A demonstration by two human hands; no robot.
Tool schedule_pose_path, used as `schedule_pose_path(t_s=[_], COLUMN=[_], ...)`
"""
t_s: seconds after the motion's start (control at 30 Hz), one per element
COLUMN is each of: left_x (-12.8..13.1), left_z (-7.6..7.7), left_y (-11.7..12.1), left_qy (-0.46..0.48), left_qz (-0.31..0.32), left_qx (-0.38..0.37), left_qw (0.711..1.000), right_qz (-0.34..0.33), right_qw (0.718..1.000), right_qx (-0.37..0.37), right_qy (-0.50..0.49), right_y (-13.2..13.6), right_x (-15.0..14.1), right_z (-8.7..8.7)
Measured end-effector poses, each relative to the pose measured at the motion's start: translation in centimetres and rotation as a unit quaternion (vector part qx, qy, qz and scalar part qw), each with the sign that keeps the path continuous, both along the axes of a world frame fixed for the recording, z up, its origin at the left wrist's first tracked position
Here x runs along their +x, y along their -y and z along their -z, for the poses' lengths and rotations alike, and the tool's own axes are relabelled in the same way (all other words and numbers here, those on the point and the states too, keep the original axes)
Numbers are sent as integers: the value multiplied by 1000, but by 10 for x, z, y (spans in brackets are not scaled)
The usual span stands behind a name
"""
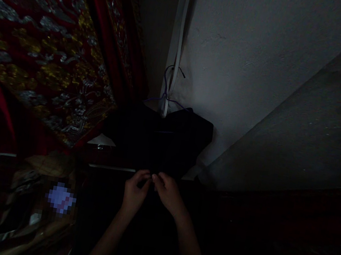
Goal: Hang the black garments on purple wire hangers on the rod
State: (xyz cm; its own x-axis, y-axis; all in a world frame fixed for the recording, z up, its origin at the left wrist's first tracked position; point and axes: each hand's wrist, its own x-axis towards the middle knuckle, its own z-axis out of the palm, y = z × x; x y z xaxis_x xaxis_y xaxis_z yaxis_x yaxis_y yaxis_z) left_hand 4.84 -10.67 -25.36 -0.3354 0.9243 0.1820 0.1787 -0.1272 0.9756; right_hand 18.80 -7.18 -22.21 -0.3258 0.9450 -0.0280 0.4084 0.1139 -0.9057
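Black garment [157, 143], hanger-hung, unlit.

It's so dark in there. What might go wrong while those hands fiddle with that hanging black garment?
The left hand and right hand pinch the dark garment where little detail shows, so a fumble seems likely. Tugging might slip the thin hanger off the white strip it hangs on.

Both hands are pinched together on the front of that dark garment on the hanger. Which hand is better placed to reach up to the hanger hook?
Probably the right hand: it sits almost straight below the hanger holding the dark garment. The left hand lies slightly further aside. Margin is small.
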Motion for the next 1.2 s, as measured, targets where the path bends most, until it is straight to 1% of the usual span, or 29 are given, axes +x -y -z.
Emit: schedule_pose_path(t_s=[0.07,0.13,0.23,0.33,0.4,0.5,0.6,0.67,0.73,0.8,0.87,0.93,1.0,1.1,1.17,1.2], left_x=[2,5,8,8,8,8,9,11,13,15,17,18,20,23,24,23], left_z=[5,8,7,1,-3,-8,-9,-8,-6,-4,-3,-2,0,5,6,5], left_y=[0,1,3,5,6,7,7,8,8,9,7,3,-3,-11,-16,-19], left_qy=[20,40,40,18,21,33,24,16,13,17,17,4,-17,-47,-65,-75], left_qz=[-12,-18,-25,-34,-37,-27,-16,-15,-12,-4,4,7,9,16,36,55], left_qx=[-12,-21,-16,6,7,0,6,8,9,9,11,12,11,10,2,-7], left_qw=[1000,999,999,999,999,999,1000,1000,1000,1000,1000,1000,1000,999,997,996], right_qz=[-20,-23,19,54,44,11,4,9,21,41,57,63,66,73,70,69], right_qw=[1000,999,998,996,997,998,998,995,984,964,950,945,941,933,921,916], right_qx=[-10,-18,-14,10,17,18,14,-25,-103,-183,-218,-203,-157,-70,-31,-17], right_qy=[-12,-41,-65,-65,-63,-55,-63,-98,-146,-186,-215,-249,-292,-346,-382,-395], right_y=[0,1,0,-2,-1,1,2,2,2,-1,-10,-25,-45,-71,-77,-77], right_x=[-1,-4,-7,-6,-3,3,6,7,6,4,2,0,-2,-11,-19,-22], right_z=[-1,1,8,10,9,5,3,3,3,-1,-13,-36,-70,-124,-149,-156])
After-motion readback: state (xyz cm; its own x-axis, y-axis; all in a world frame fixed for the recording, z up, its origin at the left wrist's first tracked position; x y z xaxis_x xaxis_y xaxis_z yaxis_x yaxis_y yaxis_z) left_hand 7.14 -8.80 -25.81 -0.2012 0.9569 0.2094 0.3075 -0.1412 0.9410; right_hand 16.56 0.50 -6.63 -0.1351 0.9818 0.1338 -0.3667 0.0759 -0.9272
